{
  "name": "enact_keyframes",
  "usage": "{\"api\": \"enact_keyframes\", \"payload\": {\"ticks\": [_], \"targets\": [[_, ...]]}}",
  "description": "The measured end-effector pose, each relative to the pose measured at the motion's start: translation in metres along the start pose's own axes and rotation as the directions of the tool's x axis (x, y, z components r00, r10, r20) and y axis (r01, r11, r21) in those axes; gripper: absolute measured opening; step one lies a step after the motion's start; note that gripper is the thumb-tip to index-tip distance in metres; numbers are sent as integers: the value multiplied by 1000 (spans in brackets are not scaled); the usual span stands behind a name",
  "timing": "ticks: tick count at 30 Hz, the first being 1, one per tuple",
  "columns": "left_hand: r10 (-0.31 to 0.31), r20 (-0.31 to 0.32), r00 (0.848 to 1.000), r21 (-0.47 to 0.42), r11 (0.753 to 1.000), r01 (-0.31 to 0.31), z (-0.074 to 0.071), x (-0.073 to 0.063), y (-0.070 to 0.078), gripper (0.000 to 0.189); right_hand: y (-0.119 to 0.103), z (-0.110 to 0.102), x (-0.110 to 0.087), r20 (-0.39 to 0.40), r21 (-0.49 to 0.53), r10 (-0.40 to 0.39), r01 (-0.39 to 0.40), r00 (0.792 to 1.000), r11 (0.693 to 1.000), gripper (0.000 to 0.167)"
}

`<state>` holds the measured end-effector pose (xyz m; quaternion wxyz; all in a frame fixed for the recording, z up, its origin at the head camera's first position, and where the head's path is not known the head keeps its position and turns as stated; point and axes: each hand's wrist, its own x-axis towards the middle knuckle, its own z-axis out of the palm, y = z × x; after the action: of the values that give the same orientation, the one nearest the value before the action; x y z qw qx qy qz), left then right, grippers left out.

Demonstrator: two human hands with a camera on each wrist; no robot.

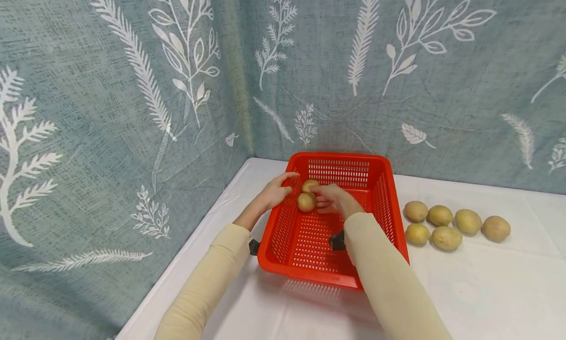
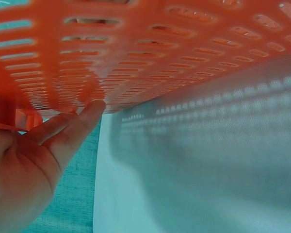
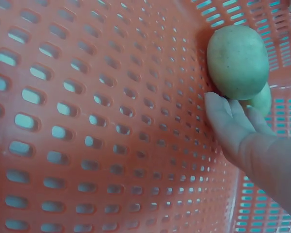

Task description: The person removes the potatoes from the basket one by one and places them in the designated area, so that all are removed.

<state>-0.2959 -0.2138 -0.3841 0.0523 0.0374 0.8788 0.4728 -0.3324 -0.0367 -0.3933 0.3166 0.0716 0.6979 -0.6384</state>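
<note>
Inside the red plastic basket [image 1: 314,232], two potatoes lie together by its left wall: a nearer potato [image 1: 306,202] and a farther potato [image 1: 310,185]. My right hand [image 1: 335,200] reaches into the basket just right of them. In the right wrist view its fingers [image 3: 233,114] are extended beside the larger-looking potato [image 3: 237,62], with the thumb apart; whether they touch it is hard to tell. At the left rim, my left hand [image 1: 276,192] holds the basket, some fingers [image 2: 80,128] lying along the outer wall and others reaching over the rim.
Several potatoes lie in two rows right of the basket, among them a large potato [image 1: 446,238] and an outermost potato [image 1: 496,229]. White cloth [image 1: 468,291] covers the table. Patterned blue-green curtains [image 1: 327,119] stand close behind and to the left.
</note>
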Motion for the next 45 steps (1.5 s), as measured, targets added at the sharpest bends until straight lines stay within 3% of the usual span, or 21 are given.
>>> {"api": "enact_keyframes", "payload": {"ticks": [14,19,24,45], "targets": [[13,6,1000,10,1000,-13,-1,0,1,49,1,0,-5,39,-97,28,-24,999,995,54],[4,7,1000,1,1000,-4,-1,-1,1,49,2,0,-6,53,-168,11,-2,999,986,53],[-4,12,1000,-4,1000,4,-1,-1,2,50,4,-1,0,118,-203,-23,47,993,978,53],[-1,18,1000,13,1000,1,-2,-1,2,49,5,5,-3,124,-193,-102,125,987,973,45]]}}
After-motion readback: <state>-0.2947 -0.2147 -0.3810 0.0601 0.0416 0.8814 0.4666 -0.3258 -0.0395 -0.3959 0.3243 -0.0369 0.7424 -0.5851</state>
